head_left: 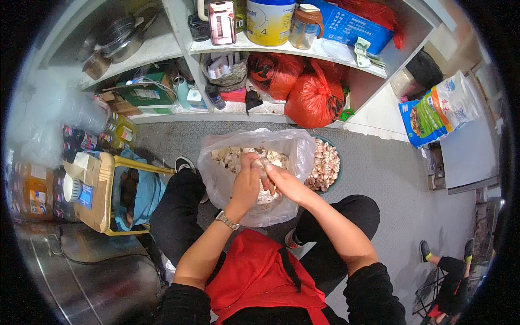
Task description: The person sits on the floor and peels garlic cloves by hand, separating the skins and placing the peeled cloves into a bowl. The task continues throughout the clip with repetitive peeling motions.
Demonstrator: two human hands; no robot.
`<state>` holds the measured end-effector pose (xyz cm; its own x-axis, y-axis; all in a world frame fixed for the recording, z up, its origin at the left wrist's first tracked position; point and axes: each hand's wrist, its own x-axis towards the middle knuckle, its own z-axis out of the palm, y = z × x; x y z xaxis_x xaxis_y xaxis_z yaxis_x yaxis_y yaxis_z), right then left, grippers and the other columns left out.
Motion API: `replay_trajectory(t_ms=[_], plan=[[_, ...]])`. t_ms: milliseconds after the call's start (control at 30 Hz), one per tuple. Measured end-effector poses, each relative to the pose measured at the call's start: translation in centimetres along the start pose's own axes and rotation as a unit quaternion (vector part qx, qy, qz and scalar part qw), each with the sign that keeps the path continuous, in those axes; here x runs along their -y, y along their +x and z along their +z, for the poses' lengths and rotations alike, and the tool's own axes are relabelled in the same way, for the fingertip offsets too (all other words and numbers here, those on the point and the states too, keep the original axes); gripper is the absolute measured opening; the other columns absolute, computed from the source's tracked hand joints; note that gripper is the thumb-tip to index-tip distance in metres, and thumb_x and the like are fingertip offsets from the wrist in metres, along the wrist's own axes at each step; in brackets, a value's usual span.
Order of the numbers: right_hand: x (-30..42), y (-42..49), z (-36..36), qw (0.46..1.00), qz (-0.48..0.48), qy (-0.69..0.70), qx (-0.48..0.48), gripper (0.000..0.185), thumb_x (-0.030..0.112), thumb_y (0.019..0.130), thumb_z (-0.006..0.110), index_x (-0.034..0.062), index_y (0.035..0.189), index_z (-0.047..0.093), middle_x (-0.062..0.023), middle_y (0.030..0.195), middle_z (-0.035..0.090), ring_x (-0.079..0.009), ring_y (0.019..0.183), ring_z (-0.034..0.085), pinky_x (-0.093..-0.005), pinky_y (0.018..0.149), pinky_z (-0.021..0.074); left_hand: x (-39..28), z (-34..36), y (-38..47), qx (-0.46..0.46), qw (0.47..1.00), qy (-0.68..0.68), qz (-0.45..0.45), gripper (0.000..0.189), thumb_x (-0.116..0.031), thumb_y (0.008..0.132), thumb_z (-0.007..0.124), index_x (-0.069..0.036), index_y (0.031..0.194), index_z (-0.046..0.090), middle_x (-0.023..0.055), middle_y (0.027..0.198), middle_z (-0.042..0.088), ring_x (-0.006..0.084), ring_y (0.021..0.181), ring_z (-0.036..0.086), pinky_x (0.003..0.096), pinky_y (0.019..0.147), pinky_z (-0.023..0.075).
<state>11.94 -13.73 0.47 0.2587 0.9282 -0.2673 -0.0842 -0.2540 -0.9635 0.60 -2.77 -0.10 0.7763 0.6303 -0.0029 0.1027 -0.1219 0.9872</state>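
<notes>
Both hands meet above a clear plastic bag [300, 162] that stands on the floor between the knees. My left hand [247, 178], with a metal watch at its wrist, grips a small pale piece of garlic [260, 163]. The thumb and fingers of my right hand [286, 185] close on the same piece from the other side. Fingers partly hide it, so I cannot tell whether it is a clove or a bulb. Papery garlic skins [227, 156] lie in the bag. Just right of the bag, partly behind it, a green basin [339, 172] holds many garlic cloves [325, 162].
Ahead is a white shelf unit [227, 48] with a phone [222, 23], a yellow tin [269, 24] and red plastic bags [315, 99]. At left stand a yellow-framed stool [109, 195] and drink bottles [124, 132]. Another person's legs [451, 266] show at lower right.
</notes>
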Motion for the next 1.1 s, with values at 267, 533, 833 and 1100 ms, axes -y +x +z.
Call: replay_trajectory(t_ms=[267,533,833,1100], plan=[[0.1,-0.1,1.5,0.955,-0.104,-0.209,-0.183,0.035,0.034,0.095,0.047,0.0007,0.089,0.053,-0.0141,0.069,0.056,-0.0236,0.061,0.056,-0.0339,0.059,0.0444,0.3,1.3,-0.3,0.035,0.997,-0.067,0.005,0.03,-0.028,0.1,0.033,-0.002,0.111,0.043,0.0096,0.085,0.055,0.0178,0.073,0.056,0.0327,0.067,0.0457],[-0.3,-0.6,1.7,0.942,-0.192,-0.161,-0.223,0.036,0.033,0.095,0.044,0.0006,0.083,0.054,-0.0167,0.063,0.053,-0.0309,0.058,0.056,-0.0368,0.055,0.0445,-1.5,1.7,-0.8,0.013,0.996,-0.072,0.057,0.034,-0.036,0.099,0.036,-0.004,0.101,0.048,0.0012,0.078,0.048,0.0072,0.067,0.044,0.0235,0.059,0.0386],[-0.5,-1.1,2.1,0.927,-0.218,-0.076,-0.295,0.04,0.028,0.098,0.038,-0.0002,0.074,0.051,-0.013,0.063,0.051,-0.0221,0.056,0.051,-0.0349,0.056,0.0422,-2.0,2.0,-0.9,0.024,0.989,-0.145,0.029,0.034,-0.034,0.101,0.031,-0.005,0.098,0.049,-0.0009,0.079,0.047,0.0066,0.069,0.041,0.0231,0.062,0.0372],[-4.2,2.4,-0.7,0.914,-0.034,-0.331,-0.232,0.027,0.029,0.092,0.051,0.0026,0.1,0.053,-0.0183,0.08,0.059,-0.0363,0.077,0.059,-0.0433,0.07,0.047,-0.7,1.1,0.4,-0.014,0.991,-0.126,-0.037,0.039,-0.042,0.099,0.032,-0.007,0.101,0.05,-0.0001,0.075,0.049,0.0076,0.057,0.044,0.0233,0.049,0.0355]])
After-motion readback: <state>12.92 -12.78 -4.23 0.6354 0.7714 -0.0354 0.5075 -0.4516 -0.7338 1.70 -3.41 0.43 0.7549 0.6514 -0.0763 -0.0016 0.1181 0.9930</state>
